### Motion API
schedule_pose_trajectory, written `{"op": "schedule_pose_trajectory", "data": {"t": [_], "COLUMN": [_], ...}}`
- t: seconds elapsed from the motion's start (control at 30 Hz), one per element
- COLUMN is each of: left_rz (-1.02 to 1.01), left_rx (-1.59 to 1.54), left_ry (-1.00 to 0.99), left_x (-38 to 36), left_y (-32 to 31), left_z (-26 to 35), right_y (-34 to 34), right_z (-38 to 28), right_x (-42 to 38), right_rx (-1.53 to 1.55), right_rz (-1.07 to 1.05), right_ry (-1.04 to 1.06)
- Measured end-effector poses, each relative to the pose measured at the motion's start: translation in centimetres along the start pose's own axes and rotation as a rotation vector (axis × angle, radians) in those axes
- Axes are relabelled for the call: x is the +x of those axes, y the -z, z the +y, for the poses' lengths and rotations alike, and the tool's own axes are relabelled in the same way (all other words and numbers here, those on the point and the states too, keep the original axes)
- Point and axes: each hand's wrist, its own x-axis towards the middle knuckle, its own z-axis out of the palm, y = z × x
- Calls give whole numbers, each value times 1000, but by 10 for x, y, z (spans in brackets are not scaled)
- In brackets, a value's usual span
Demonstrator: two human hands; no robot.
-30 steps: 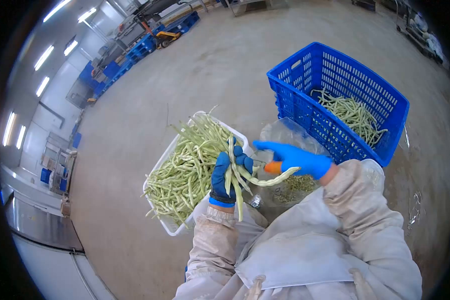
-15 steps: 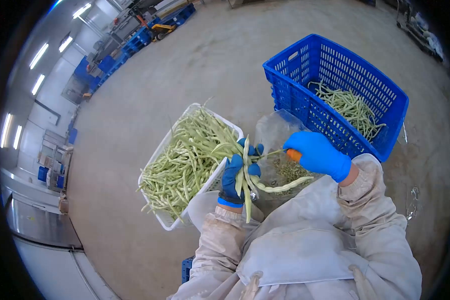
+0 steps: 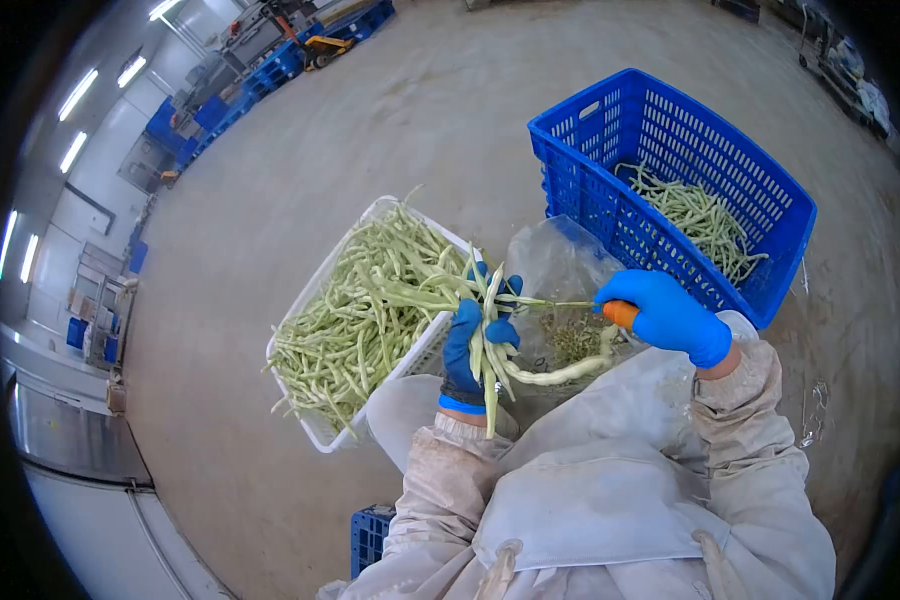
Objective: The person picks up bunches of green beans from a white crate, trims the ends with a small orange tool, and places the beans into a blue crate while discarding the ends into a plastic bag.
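Observation:
My left hand (image 3: 465, 350), in a blue glove, is closed round several long pale green beans (image 3: 492, 345) that hang out past the fingers. My right hand (image 3: 665, 315), also gloved in blue, grips a small tool with an orange handle (image 3: 620, 313); its blade or tip cannot be made out. A thin bean stem (image 3: 560, 303) stretches from the left hand's bunch to the right fingers. Left of the hands, a white basket (image 3: 428, 352) is heaped with green beans (image 3: 355, 330). Between my knees, a clear plastic bag (image 3: 545, 255) holds small trimmings (image 3: 578, 340).
A blue slatted crate (image 3: 610, 205) stands at the upper right with some beans (image 3: 705, 220) inside. Another blue crate (image 3: 370, 535) shows beside my seat. Blue pallets and a yellow pallet jack (image 3: 325, 48) are far off, and a cart (image 3: 845, 75) stands far right.
My right hand has drawn to the right with the orange-handled tool, away from the left hand. The stem between the hands now looks longer and taut. My left hand keeps its beans.

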Motion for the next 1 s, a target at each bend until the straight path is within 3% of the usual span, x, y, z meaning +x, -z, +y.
{"op": "schedule_pose_trajectory", "data": {"t": [0.13,0.2,0.23,0.3,0.37,0.43,0.5,0.57,0.63,0.7,0.83,0.93,1.0], "left_rz": [34,95,91,117,123,143,145,145,138,139,172,183,176], "left_rx": [10,126,122,217,264,365,414,463,556,575,627,638,620], "left_ry": [-8,-33,-28,-26,-38,-71,-95,-123,-148,-156,-152,-173,-167], "left_x": [2,3,3,2,2,1,3,3,3,3,1,1,0], "left_y": [5,3,1,-2,-8,-13,-14,-16,-17,-15,-15,-15,-10], "left_z": [-8,-16,-19,-23,-28,-31,-31,-31,-30,-29,-29,-31,-32], "right_y": [-2,-5,-7,-13,-20,-36,-44,-46,-50,-60,-67,-77,-80], "right_z": [16,24,24,-4,-5,6,2,-3,-6,-3,-6,1,0], "right_x": [-2,1,-3,-3,-1,2,3,4,3,0,-2,0,1], "right_rx": [-205,481,478,915,870,866,758,337,290,416,454,313,26], "right_rz": [10,-100,-96,-52,-70,-219,-239,-268,-252,-93,-39,70,150], "right_ry": [117,-239,-243,-354,-361,-222,-260,-193,-195,-123,-156,-140,-166]}}
